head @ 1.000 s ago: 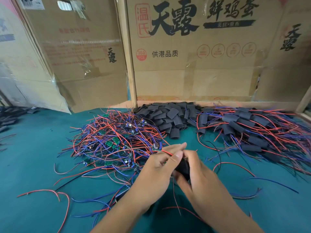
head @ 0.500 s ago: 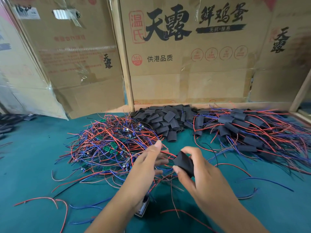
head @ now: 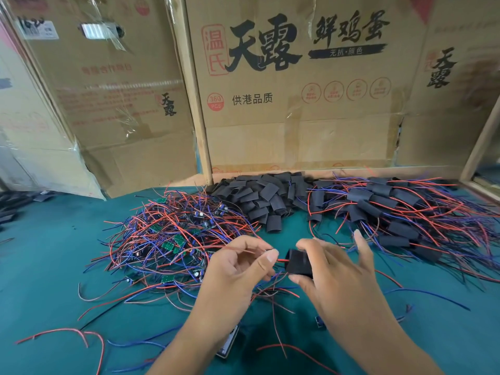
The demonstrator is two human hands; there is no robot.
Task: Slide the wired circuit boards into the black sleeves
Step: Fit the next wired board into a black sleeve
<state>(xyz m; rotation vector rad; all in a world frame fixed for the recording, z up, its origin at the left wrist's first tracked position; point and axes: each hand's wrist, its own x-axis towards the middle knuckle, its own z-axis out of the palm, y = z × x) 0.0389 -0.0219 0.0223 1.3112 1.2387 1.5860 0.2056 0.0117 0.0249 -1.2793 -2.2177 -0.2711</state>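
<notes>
My right hand (head: 335, 272) pinches a black sleeve (head: 299, 262) between thumb and fingers, above the green table. Red and blue wires come out of the sleeve's left end. My left hand (head: 238, 266) pinches those wires (head: 281, 259) just left of the sleeve. The board itself is hidden inside the sleeve or behind my fingers. A tangled heap of wired green circuit boards (head: 173, 239) lies to the left. A pile of empty black sleeves (head: 259, 196) sits behind my hands. Sleeved boards with wires (head: 392, 212) are heaped on the right.
Cardboard boxes (head: 297, 104) stand as a wall along the back of the green table (head: 48, 266). Loose red and blue wires (head: 67, 334) trail over the near left. A small dark device (head: 228, 345) lies under my left forearm. More black parts (head: 10, 201) sit at the far left.
My hands have come apart and risen slightly. The sleeve is now turned with its open end toward my left hand, and my left fingers have closed on the wires beside it.
</notes>
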